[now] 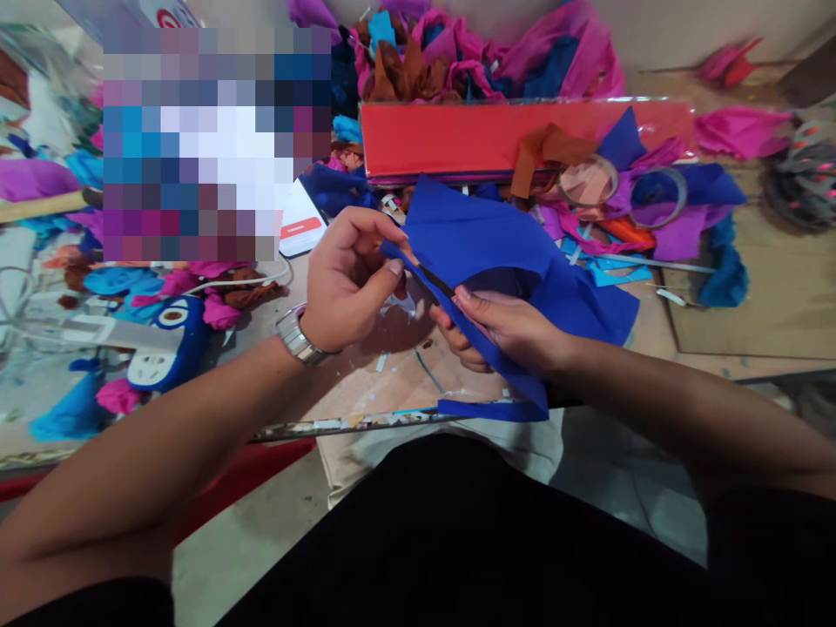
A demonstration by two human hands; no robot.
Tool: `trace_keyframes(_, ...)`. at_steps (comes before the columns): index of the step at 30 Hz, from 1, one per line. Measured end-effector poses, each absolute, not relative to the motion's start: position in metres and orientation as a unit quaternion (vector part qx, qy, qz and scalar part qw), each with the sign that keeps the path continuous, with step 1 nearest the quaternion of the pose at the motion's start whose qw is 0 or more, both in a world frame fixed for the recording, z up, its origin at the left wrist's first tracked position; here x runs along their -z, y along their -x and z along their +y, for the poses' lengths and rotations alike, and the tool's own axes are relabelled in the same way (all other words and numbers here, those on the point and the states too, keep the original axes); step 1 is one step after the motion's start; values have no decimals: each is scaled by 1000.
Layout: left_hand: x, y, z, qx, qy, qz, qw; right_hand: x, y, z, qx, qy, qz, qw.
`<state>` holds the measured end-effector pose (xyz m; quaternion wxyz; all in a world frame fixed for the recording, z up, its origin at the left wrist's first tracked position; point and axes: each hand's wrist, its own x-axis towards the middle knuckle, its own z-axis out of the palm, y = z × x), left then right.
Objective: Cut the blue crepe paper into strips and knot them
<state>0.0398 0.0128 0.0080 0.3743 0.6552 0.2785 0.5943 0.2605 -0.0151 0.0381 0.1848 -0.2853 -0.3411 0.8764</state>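
Nearest, the person's black garment (457, 540) fills the lower middle, with pale cloth (346, 457) showing just below the edge of the counter (356, 383), which is littered with small scraps. Over that edge a blue sheet (480, 226) is held up between both hands, its narrow folded end hanging at the front and its broad part spreading away to the right. The right hand (493, 331) is clamped on the sheet, which passes between thumb and curled fingers; a dark slender thing (439, 284) shows just ahead of its fingertips, too hidden to tell whether that hand grips it. The left hand (359, 279), with a metal watch (299, 336) on its wrist, pinches the sheet's left edge between thumb and forefinger. To the left lie a blue-and-white power strip (171, 344), a pale cable (239, 280) and, a little farther off, a phone (301, 222) with a lit screen, partly covered by a pixelated patch. To the right, cardboard (758, 305) lies flat, and beyond the sheet two tape rolls (591, 180) sit among coloured scraps. Farther back stretches a long red pack (444, 139) in clear wrap, and behind it a heap of pink, brown and blue pieces (431, 61) is piled near the wall (685, 35).
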Motion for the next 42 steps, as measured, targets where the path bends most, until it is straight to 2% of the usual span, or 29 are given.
trace_keyframes(42,-10,-42,7,-589,-652,326,349,-40,-259,-16,-863,297,-354,203)
